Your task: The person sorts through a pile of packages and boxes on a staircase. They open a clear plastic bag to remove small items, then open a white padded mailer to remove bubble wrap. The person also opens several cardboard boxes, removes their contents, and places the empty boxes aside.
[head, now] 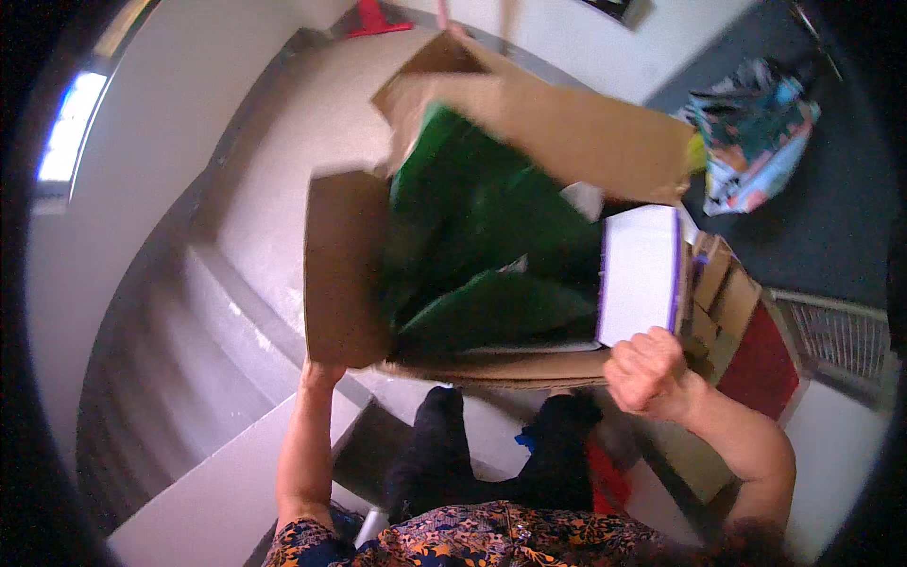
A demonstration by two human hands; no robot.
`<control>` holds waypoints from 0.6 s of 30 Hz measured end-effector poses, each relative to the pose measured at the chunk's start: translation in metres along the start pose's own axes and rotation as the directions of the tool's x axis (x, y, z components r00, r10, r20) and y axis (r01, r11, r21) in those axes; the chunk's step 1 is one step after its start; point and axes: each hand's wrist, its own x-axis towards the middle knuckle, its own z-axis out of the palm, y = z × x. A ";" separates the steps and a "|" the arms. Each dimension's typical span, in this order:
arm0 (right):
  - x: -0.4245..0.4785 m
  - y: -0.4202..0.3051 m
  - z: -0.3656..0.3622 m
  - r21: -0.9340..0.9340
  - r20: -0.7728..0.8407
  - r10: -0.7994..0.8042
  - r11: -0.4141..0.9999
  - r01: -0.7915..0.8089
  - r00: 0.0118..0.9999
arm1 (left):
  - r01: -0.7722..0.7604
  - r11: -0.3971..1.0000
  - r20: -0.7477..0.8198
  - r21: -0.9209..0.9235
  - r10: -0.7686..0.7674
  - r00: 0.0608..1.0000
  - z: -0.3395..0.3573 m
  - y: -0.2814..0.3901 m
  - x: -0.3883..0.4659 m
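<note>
An open cardboard box [347, 269] is held up before me, its flaps spread outward. Dark green sheet-like material [482, 191] fills most of it, apparently fabric or plastic. Along the right inner side sits a white flat item with purple edges [639, 273]. My right hand [648, 372] is closed on the near right corner of the box, just below that item. At the near left corner, my left hand [324, 374] supports the box from beneath the flap; its fingers are mostly hidden.
Stairs [177, 340] descend on the left beside a pale landing floor [283, 127]. A colourful plastic bag [755, 142] rests on a dark surface at right. More cardboard [723, 283] lies beyond my right hand, near a slatted grey object [836, 340]. A red floor tool [379, 25] stands at the far wall.
</note>
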 end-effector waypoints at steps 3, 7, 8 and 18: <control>0.072 -0.040 0.050 0.037 0.003 -0.187 0.982 0.187 0.982 | 0.215 0.967 -0.086 0.136 -0.205 0.975 -0.088 0.025 -0.030; 0.063 0.017 0.072 0.086 0.064 -0.315 0.947 0.309 0.947 | 0.338 0.774 0.164 -0.535 -0.297 0.941 -0.020 0.056 0.005; 0.070 0.002 0.086 0.099 0.067 -0.319 0.945 0.312 0.945 | 0.309 0.670 0.119 -0.675 -0.315 0.942 -0.031 0.049 -0.003; 0.078 0.001 0.143 -0.004 0.397 -0.275 0.954 0.301 0.876 | 0.551 0.670 -0.018 -0.497 -0.643 0.766 -0.017 -0.044 -0.030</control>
